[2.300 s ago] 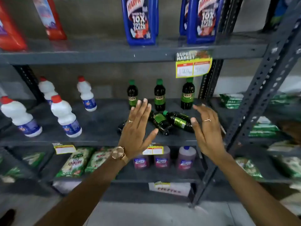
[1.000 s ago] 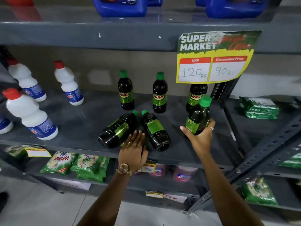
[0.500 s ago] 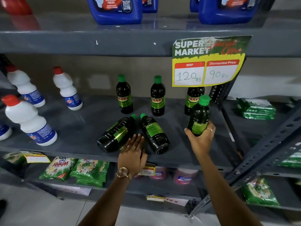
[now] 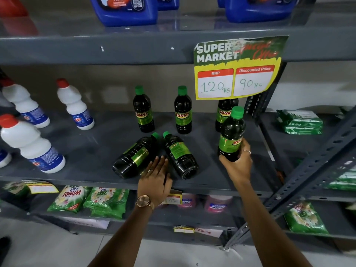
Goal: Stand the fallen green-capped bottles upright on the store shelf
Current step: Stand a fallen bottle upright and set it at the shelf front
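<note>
Two dark green-capped bottles lie on their sides on the grey shelf (image 4: 88, 151), caps pointing back: the left fallen bottle (image 4: 134, 156) and the right fallen bottle (image 4: 180, 156). My left hand (image 4: 155, 182) rests flat at the shelf's front edge, fingers touching the left fallen bottle and holding nothing. My right hand (image 4: 238, 164) grips a third bottle (image 4: 232, 134) by its base, upright, just over the shelf. Three more bottles stand at the back, one at the left (image 4: 143, 109), one in the middle (image 4: 183, 110), and one at the right (image 4: 224, 114) partly behind the price sign.
A yellow and green price sign (image 4: 237, 68) hangs from the upper shelf. White red-capped bottles (image 4: 31, 144) stand at the left. Blue jugs (image 4: 125, 10) sit above. Green packets (image 4: 299, 122) lie on the right shelf and below. A slanted grey upright (image 4: 308, 170) runs at the right.
My right hand picked a fallen bottle off the shelf and turned it upright, now a bit lower toward the shelf. My left hand dropped to the shelf edge and stays by the left fallen bottle.
</note>
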`<action>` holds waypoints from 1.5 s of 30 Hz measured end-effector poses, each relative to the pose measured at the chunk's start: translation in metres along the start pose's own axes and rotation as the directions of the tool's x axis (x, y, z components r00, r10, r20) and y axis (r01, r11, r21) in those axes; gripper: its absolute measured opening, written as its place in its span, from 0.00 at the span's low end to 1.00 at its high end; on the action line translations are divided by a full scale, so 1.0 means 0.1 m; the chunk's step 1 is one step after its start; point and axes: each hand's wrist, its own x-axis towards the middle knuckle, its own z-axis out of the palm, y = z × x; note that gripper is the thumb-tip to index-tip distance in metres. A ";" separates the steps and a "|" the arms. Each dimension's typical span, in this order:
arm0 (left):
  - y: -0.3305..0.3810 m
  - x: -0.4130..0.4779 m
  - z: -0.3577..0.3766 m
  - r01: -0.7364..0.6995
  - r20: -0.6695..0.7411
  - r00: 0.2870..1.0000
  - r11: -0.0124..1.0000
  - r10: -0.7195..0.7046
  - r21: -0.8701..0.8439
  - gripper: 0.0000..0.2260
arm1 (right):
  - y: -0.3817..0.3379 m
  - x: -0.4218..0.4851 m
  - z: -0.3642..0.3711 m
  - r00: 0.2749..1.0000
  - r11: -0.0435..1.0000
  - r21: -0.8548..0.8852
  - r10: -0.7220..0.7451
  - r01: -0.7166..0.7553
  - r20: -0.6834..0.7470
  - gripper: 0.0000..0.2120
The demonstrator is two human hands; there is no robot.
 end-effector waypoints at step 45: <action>0.05 0.00 -0.11 0.003 0.045 0.999 1.000 -0.003 0.007 0.25 | 0.12 -0.84 -0.55 0.998 0.962 -0.269 0.061 -0.051 0.031 0.36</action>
